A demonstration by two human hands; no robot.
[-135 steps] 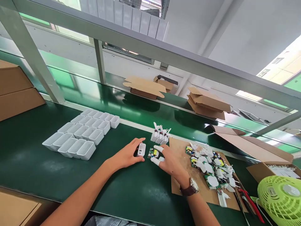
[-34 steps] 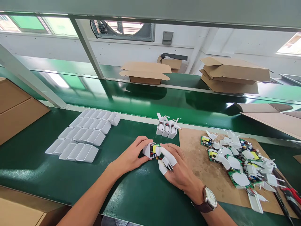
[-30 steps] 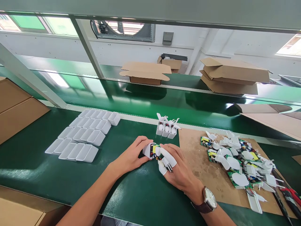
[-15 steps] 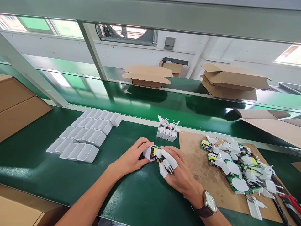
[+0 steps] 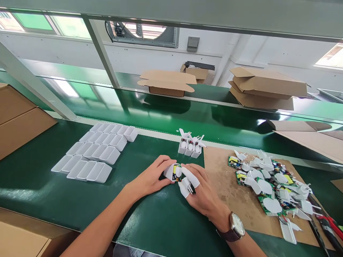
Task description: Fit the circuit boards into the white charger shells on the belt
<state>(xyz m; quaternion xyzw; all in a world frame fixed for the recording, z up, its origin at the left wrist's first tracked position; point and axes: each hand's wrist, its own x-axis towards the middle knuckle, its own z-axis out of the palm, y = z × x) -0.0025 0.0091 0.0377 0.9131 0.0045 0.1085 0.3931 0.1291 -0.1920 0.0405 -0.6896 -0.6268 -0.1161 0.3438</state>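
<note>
My left hand (image 5: 155, 177) is closed around a white plastic housing (image 5: 168, 172), holding it low over the green table. A circuit board (image 5: 176, 172) with a yellow part and a white round pad sits partly inside the housing's open end. With white finger cots on thumb and forefinger, my right hand (image 5: 202, 189) grips the board from the right. A white plug piece with metal prongs (image 5: 187, 185) hangs by the right fingers. Beyond the hands, a few white housings (image 5: 189, 148) stand upright in a row with boards and white pieces sticking out.
Rows of open white housings (image 5: 93, 151) lie at left. On a cardboard sheet (image 5: 222, 200) at right is a pile of circuit boards (image 5: 270, 189) with white parts, beside red-handled pliers (image 5: 331, 226). Cardboard boxes (image 5: 166, 89) stand beyond the green belt (image 5: 150, 114).
The circuit board has gone deeper into the housing as my right hand moved slightly left, toward my left hand. The view has shifted a little.
</note>
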